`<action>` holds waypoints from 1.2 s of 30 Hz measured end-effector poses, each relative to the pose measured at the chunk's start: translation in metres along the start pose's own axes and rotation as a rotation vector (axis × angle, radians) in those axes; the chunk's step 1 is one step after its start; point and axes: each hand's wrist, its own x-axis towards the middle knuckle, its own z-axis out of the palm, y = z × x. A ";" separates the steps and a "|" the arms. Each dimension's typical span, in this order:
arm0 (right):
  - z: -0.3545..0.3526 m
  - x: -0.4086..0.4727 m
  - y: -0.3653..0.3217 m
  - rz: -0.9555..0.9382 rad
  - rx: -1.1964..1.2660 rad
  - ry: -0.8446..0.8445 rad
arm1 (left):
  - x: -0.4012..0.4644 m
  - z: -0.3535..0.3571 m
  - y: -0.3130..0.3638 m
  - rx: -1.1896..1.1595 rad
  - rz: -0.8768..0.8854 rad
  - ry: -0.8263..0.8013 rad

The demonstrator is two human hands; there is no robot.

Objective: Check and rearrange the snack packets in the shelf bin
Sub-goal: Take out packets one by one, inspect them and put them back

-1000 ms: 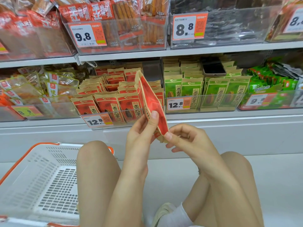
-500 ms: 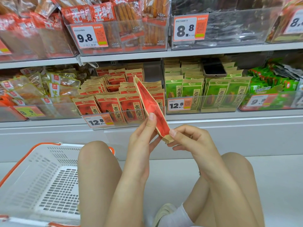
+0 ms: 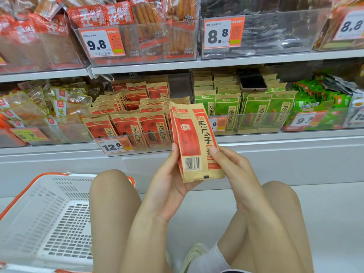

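Note:
A red-and-tan snack packet (image 3: 194, 142) stands upright in front of the shelf, its barcode side and front both showing. My left hand (image 3: 169, 178) holds its lower left edge, thumb along the side and palm under the bottom. My right hand (image 3: 230, 164) pinches its right edge with thumb and fingers. Behind it, a clear shelf bin (image 3: 157, 142) holds several rows of the same red packets (image 3: 130, 127), standing on end. The bin carries a 12.8 price tag (image 3: 114, 146).
A bin of green packets (image 3: 256, 111) stands to the right, with a phone (image 3: 253, 82) lying on top of them. More snack bins fill the upper shelf (image 3: 236, 60). A white basket with orange rim (image 3: 49, 223) sits at lower left beside my knees.
The packet was edge-on and tilted; both hands have turned it so its printed faces and barcode now face me, and raised it slightly.

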 end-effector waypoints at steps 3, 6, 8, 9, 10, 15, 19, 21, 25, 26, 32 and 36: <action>-0.004 0.001 0.002 -0.009 0.007 0.034 | 0.004 -0.005 -0.003 0.096 0.039 0.077; -0.005 0.002 0.004 -0.006 -0.006 0.048 | 0.006 -0.008 -0.001 0.182 0.078 0.145; -0.005 0.002 0.005 -0.005 -0.022 0.049 | 0.005 -0.008 0.001 0.229 0.094 0.139; -0.005 0.002 0.005 -0.005 -0.025 0.046 | 0.005 -0.007 0.001 0.249 0.101 0.131; -0.006 0.002 0.006 -0.007 -0.027 0.046 | 0.004 -0.007 0.001 0.263 0.106 0.124; -0.006 0.004 0.005 -0.001 -0.009 0.049 | 0.004 -0.006 0.001 0.296 0.099 0.107; -0.003 0.014 0.001 0.004 -0.016 0.038 | 0.009 -0.005 0.009 0.327 0.109 0.083; 0.001 0.022 -0.003 0.005 -0.023 0.037 | 0.015 -0.005 0.016 0.341 0.127 0.088; 0.006 0.041 -0.010 -0.015 -0.057 0.032 | 0.029 -0.009 0.030 0.365 0.179 0.119; 0.007 0.046 -0.012 -0.024 -0.075 0.031 | 0.033 -0.010 0.033 0.367 0.188 0.125; 0.015 0.071 -0.023 -0.058 -0.104 -0.017 | 0.056 -0.023 0.044 0.356 0.247 0.132; 0.018 0.090 -0.019 -0.059 -0.133 -0.004 | 0.068 -0.031 0.047 0.359 0.273 0.122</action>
